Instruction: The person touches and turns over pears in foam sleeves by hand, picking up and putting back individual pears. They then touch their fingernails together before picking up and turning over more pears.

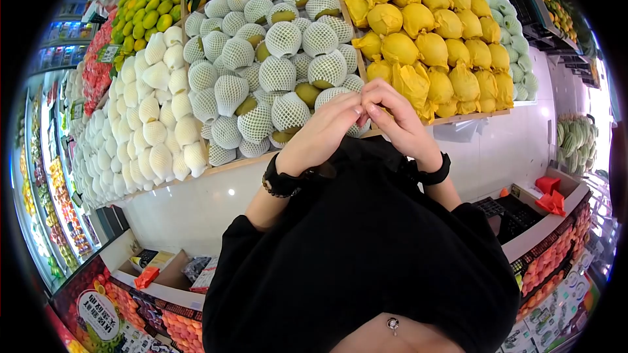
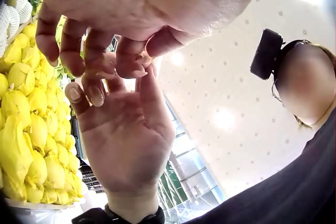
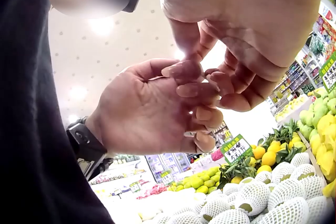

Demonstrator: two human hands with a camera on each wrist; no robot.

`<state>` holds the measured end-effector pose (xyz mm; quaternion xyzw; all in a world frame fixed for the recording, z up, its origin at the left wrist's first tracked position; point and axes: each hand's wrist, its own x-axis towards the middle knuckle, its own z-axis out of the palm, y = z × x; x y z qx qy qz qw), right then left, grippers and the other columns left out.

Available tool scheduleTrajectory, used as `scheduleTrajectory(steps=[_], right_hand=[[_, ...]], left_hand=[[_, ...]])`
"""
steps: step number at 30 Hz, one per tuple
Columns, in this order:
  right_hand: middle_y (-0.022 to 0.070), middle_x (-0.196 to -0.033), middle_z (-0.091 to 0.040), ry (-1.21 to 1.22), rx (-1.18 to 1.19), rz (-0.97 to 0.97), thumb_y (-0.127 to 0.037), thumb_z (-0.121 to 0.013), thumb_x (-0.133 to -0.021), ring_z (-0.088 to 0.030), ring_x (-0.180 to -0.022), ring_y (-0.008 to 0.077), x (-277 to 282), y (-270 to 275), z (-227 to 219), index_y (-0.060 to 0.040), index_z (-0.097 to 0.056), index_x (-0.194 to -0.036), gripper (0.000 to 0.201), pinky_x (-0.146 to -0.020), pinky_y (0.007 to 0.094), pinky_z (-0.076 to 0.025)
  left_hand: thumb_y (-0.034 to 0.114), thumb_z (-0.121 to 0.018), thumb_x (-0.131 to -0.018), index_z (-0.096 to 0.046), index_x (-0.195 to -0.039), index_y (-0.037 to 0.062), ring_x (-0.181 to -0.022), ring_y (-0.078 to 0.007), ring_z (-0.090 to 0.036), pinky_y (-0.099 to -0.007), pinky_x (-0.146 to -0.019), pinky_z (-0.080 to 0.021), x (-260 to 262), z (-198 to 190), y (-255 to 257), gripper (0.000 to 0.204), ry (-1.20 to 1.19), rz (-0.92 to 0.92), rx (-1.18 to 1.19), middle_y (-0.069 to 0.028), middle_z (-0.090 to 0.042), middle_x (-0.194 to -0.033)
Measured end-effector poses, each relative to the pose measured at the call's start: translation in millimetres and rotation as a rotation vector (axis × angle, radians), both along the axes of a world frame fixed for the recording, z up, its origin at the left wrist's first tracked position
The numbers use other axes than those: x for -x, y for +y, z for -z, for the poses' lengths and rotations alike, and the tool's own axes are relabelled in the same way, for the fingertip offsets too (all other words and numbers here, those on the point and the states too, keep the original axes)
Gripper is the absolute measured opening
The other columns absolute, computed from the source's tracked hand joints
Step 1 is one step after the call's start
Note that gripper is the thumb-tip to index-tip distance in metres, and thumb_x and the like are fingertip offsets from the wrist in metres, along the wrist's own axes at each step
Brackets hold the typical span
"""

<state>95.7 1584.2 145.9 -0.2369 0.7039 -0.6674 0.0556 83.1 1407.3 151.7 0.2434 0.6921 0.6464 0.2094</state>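
Note:
In the head view my left hand (image 1: 322, 129) and right hand (image 1: 400, 117) meet at the fingertips before my chest, at the front edge of a fruit stand. The left wrist view shows the left hand (image 2: 142, 8) above with bent fingers, its thumb and index tip against the fingertips of the right hand (image 2: 126, 137). From the right wrist, the right hand's loosely bent fingers (image 3: 239, 85) overlap those of the left hand (image 3: 152, 108). No object shows between them. A dark band circles each wrist.
Greenish-brown fruits in white foam nets (image 1: 278, 75) lie just ahead, with yellow-wrapped fruits (image 1: 448, 26) to their right and cream-netted fruits (image 1: 154, 131) to the left. A wooden rim (image 1: 239, 162) edges the stand. Boxed ledges (image 1: 173, 268) stand at either side behind me.

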Motion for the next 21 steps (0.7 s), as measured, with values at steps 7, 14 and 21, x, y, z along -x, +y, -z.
scheduleTrajectory(steps=[7,14,21], right_hand=[[0.0067,-0.086,-0.049,0.091,-0.039,0.036,-0.013,-0.048,-0.093,-0.047,-0.084,0.0215,-6.7,-1.5,0.0,-0.0025,-0.052,-0.089,0.012,-0.077,0.0296,-0.04],[0.0083,-0.088,-0.049,0.029,-0.01,0.019,-0.009,-0.049,-0.092,-0.048,-0.082,0.0198,-12.8,-0.5,-3.5,-0.0015,-0.052,-0.089,0.008,-0.075,0.0285,-0.041],[0.0095,-0.09,-0.05,0.001,-0.04,0.044,-0.008,-0.05,-0.089,-0.049,-0.081,0.0188,-20.8,-1.5,-7.7,-0.0002,-0.052,-0.087,0.009,-0.076,0.0279,-0.04]], left_hand=[[0.015,-0.039,-0.086,-0.046,-0.085,-0.0013,-0.078,-0.0243,-0.045,-0.0327,-0.073,-0.037,-6.2,-0.6,0.6,0.017,0.019,-0.013,0.012,-0.0104,-0.046,-0.079],[0.015,-0.039,-0.088,-0.048,-0.083,-0.0011,-0.079,-0.026,-0.047,-0.0332,-0.074,-0.038,-9.7,-3.1,0.1,0.019,0.065,-0.005,-0.008,-0.012,-0.049,-0.08],[0.013,-0.042,-0.088,-0.05,-0.081,-0.001,-0.079,-0.0294,-0.049,-0.0355,-0.074,-0.038,-16.2,-5.1,-2.7,0.017,0.157,-0.005,0.055,-0.0125,-0.051,-0.079]])
